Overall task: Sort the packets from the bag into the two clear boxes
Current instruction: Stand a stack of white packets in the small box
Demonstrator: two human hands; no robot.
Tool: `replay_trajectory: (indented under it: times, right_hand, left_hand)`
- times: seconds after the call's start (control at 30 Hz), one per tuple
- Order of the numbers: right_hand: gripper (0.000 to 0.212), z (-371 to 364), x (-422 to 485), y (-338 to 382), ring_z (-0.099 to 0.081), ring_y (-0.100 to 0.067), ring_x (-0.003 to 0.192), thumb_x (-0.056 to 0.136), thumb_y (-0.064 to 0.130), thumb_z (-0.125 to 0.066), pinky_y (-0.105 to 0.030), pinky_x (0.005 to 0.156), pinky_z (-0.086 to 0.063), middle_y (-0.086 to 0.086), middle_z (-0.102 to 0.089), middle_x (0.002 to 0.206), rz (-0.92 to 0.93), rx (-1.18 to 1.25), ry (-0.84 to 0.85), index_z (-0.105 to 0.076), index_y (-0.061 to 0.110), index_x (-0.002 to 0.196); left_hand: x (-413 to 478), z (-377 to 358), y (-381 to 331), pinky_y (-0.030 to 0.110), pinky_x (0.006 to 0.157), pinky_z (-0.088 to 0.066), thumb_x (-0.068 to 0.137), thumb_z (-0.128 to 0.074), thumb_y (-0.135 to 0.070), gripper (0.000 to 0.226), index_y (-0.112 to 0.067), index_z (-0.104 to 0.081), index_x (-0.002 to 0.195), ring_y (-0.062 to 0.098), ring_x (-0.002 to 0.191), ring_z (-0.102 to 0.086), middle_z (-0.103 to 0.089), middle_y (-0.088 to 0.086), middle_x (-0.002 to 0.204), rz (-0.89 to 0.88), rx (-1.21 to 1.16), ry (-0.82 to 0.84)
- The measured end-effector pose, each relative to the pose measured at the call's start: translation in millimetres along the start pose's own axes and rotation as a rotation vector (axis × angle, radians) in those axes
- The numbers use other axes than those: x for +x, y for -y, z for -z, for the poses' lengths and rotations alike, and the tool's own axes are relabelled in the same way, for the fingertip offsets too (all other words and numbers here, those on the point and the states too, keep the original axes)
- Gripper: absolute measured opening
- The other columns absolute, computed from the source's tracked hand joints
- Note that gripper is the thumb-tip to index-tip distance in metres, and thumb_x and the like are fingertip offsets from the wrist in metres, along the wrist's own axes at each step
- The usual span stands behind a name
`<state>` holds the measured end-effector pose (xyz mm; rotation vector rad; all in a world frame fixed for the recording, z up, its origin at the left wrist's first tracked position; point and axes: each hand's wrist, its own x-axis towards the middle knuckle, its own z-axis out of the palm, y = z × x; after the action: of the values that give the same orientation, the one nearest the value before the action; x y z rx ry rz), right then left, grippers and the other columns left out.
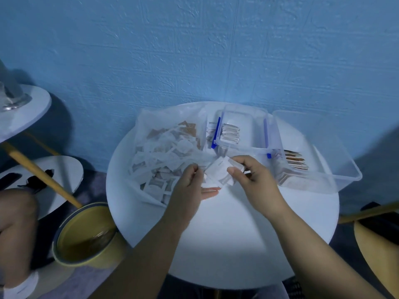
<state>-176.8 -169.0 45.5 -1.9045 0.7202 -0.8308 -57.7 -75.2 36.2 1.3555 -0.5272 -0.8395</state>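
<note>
A clear plastic bag (164, 147) full of white and brown packets lies on the left of the round white table (226, 234). Two clear boxes stand at the back right: a smaller one (248, 126) with a row of packets upright inside, and a larger one (323, 152) with brown-edged packets along its left side. Over the table's middle, both hands hold a small stack of white packets (218, 173). My left hand (190, 188) supports the stack from below and the left. My right hand (252, 180) pinches its right edge.
A yellow bucket (84, 236) stands on the floor at the table's left. Further left are two other round white tables (26, 108) and a person's leg (15, 223). A blue textured wall rises right behind the table. A wooden rod (367, 212) pokes in at the right.
</note>
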Motion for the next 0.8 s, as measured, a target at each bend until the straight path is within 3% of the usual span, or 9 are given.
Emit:
replay_trajectory:
  times: [0.17, 0.3, 0.37, 0.47, 0.53, 0.63, 0.73, 0.8]
  right_hand:
    - [0.022, 34.6, -14.8, -8.0, -0.054, 0.004, 0.072, 0.088, 0.01, -0.06, -0.008, 0.068, -0.039, 0.017, -0.061, 0.086, 0.001, -0.128, 0.031, -0.06, 0.032, 0.09]
    - [0.023, 52.6, -27.0, -13.6, -0.054, -0.003, 0.072, 0.082, 0.007, -0.067, -0.009, 0.066, -0.039, 0.019, -0.061, 0.083, 0.008, -0.234, 0.041, -0.063, 0.029, 0.089]
    - [0.02, 55.5, -31.1, -16.0, -0.053, -0.004, 0.071, 0.078, 0.006, -0.071, -0.009, 0.064, -0.039, 0.018, -0.061, 0.08, -0.007, -0.234, -0.012, -0.067, 0.023, 0.088]
    - [0.02, 57.8, -35.0, -24.2, -0.053, -0.005, 0.066, 0.079, 0.008, -0.07, -0.012, 0.062, -0.04, 0.013, -0.064, 0.079, -0.051, -0.164, -0.112, -0.066, 0.027, 0.079]
    - [0.015, 59.5, -36.1, -29.2, -0.054, -0.009, 0.065, 0.083, 0.007, -0.066, -0.021, 0.062, -0.047, 0.009, -0.066, 0.08, -0.116, -0.124, -0.128, -0.068, 0.022, 0.081]
    - [0.014, 62.0, -36.8, -30.7, -0.055, -0.004, 0.06, 0.085, 0.004, -0.062, -0.016, 0.06, -0.048, 0.002, -0.064, 0.077, -0.156, -0.118, -0.117, -0.072, 0.013, 0.086]
    - [0.02, 60.0, -37.1, -32.0, -0.059, -0.005, 0.07, 0.086, 0.001, -0.059, -0.016, 0.069, -0.052, 0.001, -0.061, 0.086, -0.122, -0.098, -0.124, -0.072, 0.015, 0.091]
    - [0.02, 56.3, -38.5, -35.0, -0.059, -0.006, 0.078, 0.086, 0.006, -0.062, -0.02, 0.075, -0.053, 0.005, -0.061, 0.094, -0.101, -0.127, -0.118, -0.07, 0.02, 0.099]
  left_hand:
    - [-7.4, -33.8, 12.2, 0.035, 0.074, -0.057, 0.099, -0.036, -0.021, 0.022, -0.018, -0.057, 0.092, 0.025, 0.072, -0.069, -0.07, -0.003, 0.086, 0.111, -0.089, 0.155]
    - [-10.6, -45.3, 26.0, 0.033, 0.081, -0.055, 0.097, -0.043, -0.014, 0.014, -0.02, -0.056, 0.099, 0.02, 0.092, -0.066, -0.065, 0.003, 0.105, 0.029, 0.107, 0.323]
    - [-10.2, -49.1, 31.0, 0.034, 0.083, -0.054, 0.094, -0.047, -0.005, 0.019, -0.023, -0.054, 0.098, 0.017, 0.097, -0.063, -0.062, 0.003, 0.108, -0.028, 0.224, 0.332]
    - [-5.8, -52.1, 33.2, 0.044, 0.089, -0.051, 0.085, -0.053, -0.021, 0.012, -0.028, -0.056, 0.094, 0.016, 0.095, -0.062, -0.065, -0.005, 0.099, -0.088, 0.367, 0.273]
    - [-1.2, -51.8, 33.9, 0.045, 0.09, -0.049, 0.083, -0.054, -0.025, 0.013, -0.03, -0.057, 0.094, 0.016, 0.095, -0.062, -0.066, -0.008, 0.097, -0.096, 0.426, 0.251]
    - [2.3, -51.5, 33.6, 0.033, 0.088, -0.05, 0.088, -0.055, -0.012, 0.018, -0.029, -0.057, 0.093, 0.014, 0.091, -0.062, -0.066, -0.01, 0.095, -0.133, 0.467, 0.212]
    - [-0.8, -51.8, 34.3, 0.009, 0.064, -0.041, 0.089, -0.054, -0.009, 0.019, -0.028, -0.052, 0.092, 0.002, 0.076, -0.056, -0.061, -0.014, 0.086, -0.217, 0.565, 0.206]
    - [-5.5, -53.6, 35.6, 0.006, 0.057, -0.037, 0.089, -0.052, -0.008, 0.019, -0.026, -0.049, 0.096, -0.004, 0.068, -0.052, -0.057, -0.015, 0.082, -0.264, 0.625, 0.21]
